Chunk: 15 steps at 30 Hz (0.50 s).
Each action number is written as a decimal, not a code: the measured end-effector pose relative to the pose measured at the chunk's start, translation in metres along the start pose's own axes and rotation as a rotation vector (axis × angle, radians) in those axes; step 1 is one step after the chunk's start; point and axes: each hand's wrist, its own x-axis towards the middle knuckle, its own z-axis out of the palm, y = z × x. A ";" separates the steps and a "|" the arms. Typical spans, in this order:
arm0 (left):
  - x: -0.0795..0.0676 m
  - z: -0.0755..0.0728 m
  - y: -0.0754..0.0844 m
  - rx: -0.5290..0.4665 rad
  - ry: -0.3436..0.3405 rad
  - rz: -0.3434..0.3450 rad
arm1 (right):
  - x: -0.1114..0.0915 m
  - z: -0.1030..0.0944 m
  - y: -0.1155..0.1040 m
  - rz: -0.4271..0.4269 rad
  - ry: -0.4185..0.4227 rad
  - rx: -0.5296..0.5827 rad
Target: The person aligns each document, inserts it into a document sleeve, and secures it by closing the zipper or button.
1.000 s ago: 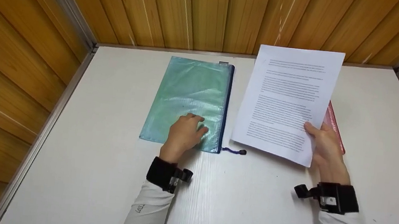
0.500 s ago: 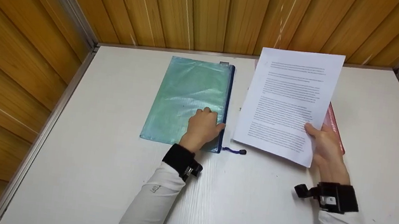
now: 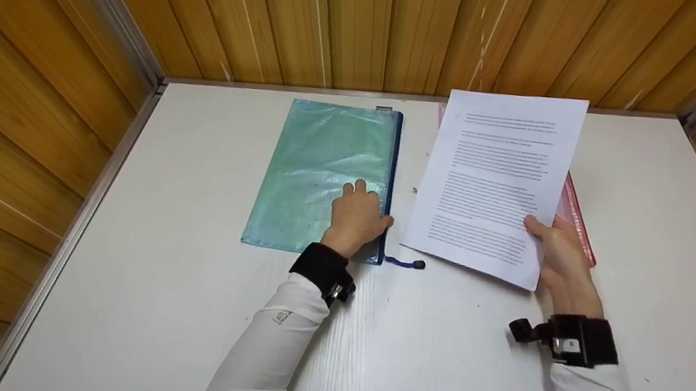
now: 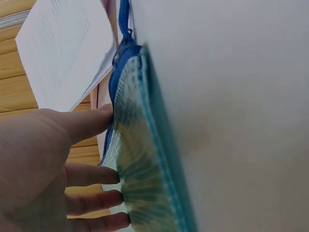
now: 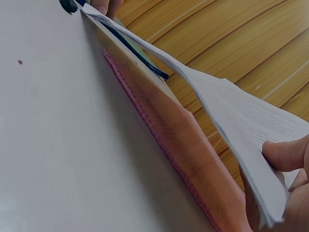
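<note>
On the table lies a translucent green zip pouch (image 3: 317,152), its dark blue zipper down the right edge and a blue cord pull (image 3: 405,263) at the near corner. My left hand (image 3: 355,219) rests on the pouch's lower right part. In the left wrist view its fingertips touch the mesh surface, with the thumb (image 4: 91,123) at the zipper. My right hand (image 3: 568,266) grips a stack of printed paper sheets (image 3: 490,173) by the lower right edge, thumb on top. The sheets are tilted up off the table. Partly hidden beneath them is a pink zip pouch (image 3: 575,213).
The white table (image 3: 433,365) has a metal-framed edge (image 3: 89,190) at the left. Wood-panelled walls (image 3: 356,24) stand behind and at both sides.
My left hand has moved right across the green pouch, its thumb reaching the zipper edge. The right hand still holds the paper stack, nearly in place.
</note>
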 end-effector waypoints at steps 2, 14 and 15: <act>0.000 -0.001 0.000 0.003 -0.007 0.005 | 0.000 0.000 0.001 0.005 0.004 0.008; -0.001 -0.004 -0.003 -0.003 0.009 0.017 | 0.002 0.004 0.000 -0.006 0.003 -0.042; -0.001 -0.004 -0.002 0.006 0.017 0.013 | 0.002 0.005 0.000 -0.004 0.009 -0.048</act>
